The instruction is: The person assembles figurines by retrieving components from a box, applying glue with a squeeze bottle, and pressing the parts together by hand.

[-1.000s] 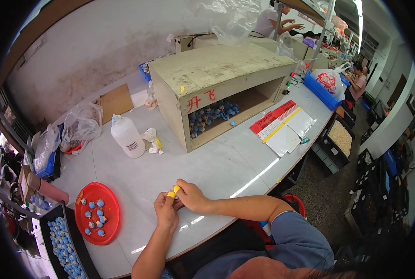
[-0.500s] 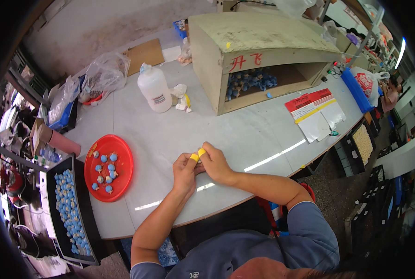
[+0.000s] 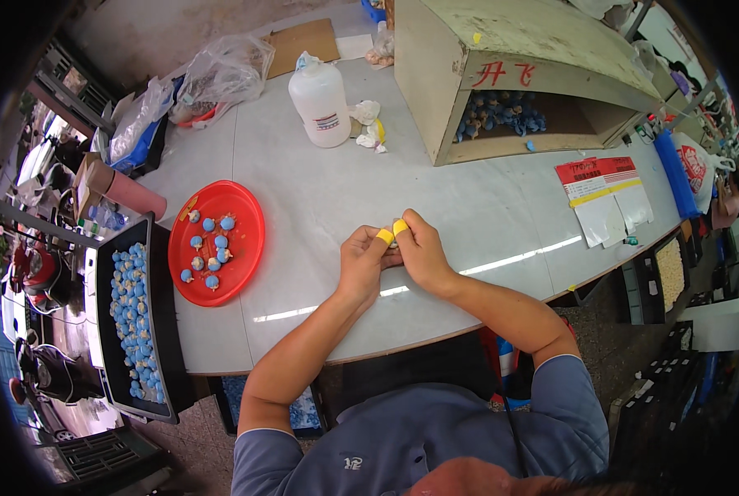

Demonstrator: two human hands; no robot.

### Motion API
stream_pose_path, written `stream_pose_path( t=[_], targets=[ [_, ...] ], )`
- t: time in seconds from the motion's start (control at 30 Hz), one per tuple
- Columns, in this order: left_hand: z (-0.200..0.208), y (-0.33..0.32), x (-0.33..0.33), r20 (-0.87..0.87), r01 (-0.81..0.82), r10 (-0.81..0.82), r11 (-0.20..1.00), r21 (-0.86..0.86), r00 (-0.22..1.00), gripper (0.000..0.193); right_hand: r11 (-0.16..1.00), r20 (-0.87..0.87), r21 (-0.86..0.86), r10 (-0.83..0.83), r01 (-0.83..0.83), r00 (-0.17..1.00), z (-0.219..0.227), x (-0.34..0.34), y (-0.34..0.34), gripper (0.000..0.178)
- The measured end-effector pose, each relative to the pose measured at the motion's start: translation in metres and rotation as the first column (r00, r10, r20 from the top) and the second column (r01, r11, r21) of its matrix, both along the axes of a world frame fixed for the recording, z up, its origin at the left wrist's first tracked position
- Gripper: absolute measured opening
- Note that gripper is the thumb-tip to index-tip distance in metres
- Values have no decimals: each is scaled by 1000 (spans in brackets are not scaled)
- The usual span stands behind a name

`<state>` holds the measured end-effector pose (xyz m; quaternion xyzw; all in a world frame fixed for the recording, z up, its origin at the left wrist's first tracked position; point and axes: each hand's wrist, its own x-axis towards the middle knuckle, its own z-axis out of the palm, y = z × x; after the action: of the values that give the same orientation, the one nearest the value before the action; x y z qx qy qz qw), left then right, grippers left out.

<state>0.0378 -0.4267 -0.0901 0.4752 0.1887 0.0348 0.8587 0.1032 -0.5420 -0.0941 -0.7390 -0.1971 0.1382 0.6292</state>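
Over the middle of the table, my left hand (image 3: 363, 263) and my right hand (image 3: 423, 255) meet with thumbs side by side, each thumb wrapped in yellow tape. Both are closed, pinching at one spot; a small pale bit shows between the fingertips, too hidden to name. To the left of them lies a round red plastic tray (image 3: 250, 269) with several small blue-and-cream pieces (image 3: 221, 241) like little figures scattered in it. A black bin (image 3: 164, 331) at the table's left edge holds many more such blue pieces (image 3: 129, 299).
A white plastic bottle (image 3: 320, 103) stands beyond my hands, beside crumpled white paper (image 3: 368, 116). An open-fronted box (image 3: 444, 107) at the back right holds blue pieces. Red-and-white printed papers (image 3: 605, 198) lie at the right. A pink cylinder (image 3: 136, 194) and plastic bags (image 3: 229, 70) sit at left.
The whole view has shifted, so the table and my hands appear higher and further right. My hands stay pressed together in nearly the same pinch; the pieces in the red tray look unmoved.
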Motion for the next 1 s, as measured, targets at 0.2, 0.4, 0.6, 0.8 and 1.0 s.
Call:
stream_pose_path(
  t=[0.2,0.4,0.6,0.8,1.0],
  targets=[
    [3,-4,3,29,-27,24,994,103,999,17,991,-170,128,54,-33,984,-1,15,-3,23],
    [11,4,8,53,-164,156,959,230,986,26,977,-298,183,159,-107,941,19,15,-12,14],
    [7,14,5,94,-86,79,994,74,992,25,939,-322,252,310,-234,895,25,26,-19,16],
    [12,26,5,25,98,-109,957,274,994,28,928,-262,162,368,-336,892,22,41,-26,18],
    [10,29,7,-10,173,-178,935,310,984,25,914,-267,79,404,-397,875,23,43,-29,16]
  ],
)
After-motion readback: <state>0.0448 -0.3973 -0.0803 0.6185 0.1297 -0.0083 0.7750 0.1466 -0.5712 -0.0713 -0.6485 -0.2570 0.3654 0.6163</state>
